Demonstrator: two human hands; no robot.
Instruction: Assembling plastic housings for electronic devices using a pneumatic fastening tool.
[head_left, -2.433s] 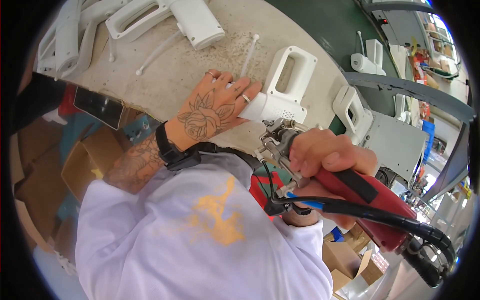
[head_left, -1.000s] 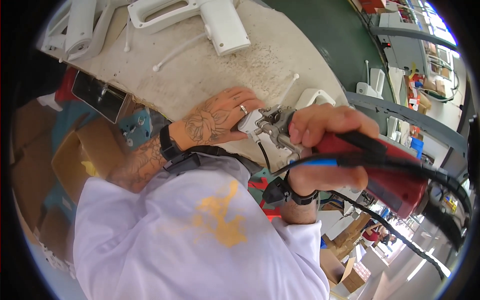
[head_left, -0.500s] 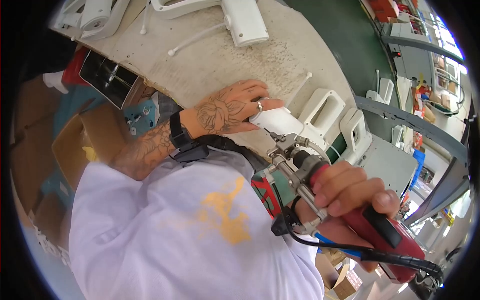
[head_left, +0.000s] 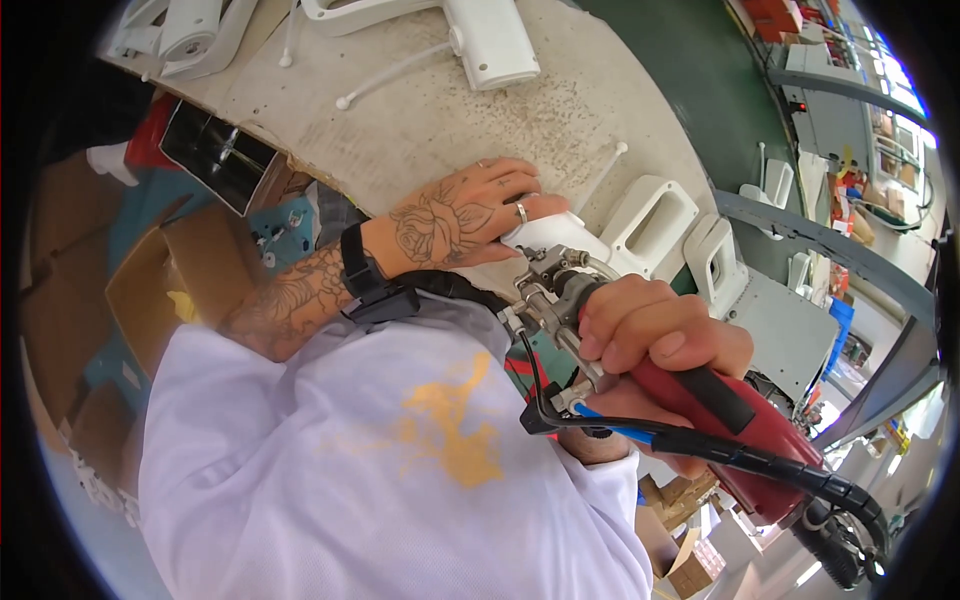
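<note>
My left hand [head_left: 455, 218], palm down at the table's near edge, grips the end of a white plastic part [head_left: 555, 232]. Its fingers curl over that end and cover some of it. The part's frame-shaped handle [head_left: 648, 228] points to the right. Closed around a red power screwdriver [head_left: 725, 430] is my right hand [head_left: 660, 335]. The tool's metal nose [head_left: 545, 285] is over the near side of the white part, close to my left fingertips. Whether its tip touches the part cannot be made out. A black-wrapped cable and a blue hose run along the tool.
More white parts [head_left: 490, 45] lie on the worn table [head_left: 420, 130], some with thin white rods. Another white part [head_left: 712, 255] stands at the table's right edge. Left of the table is an open cardboard box [head_left: 190, 265]. A grey metal beam [head_left: 830, 240] crosses the right.
My right hand has brought the screwdriver left and slightly up, its nose nearer my left fingers and over the white part. The left hand has stayed almost still.
</note>
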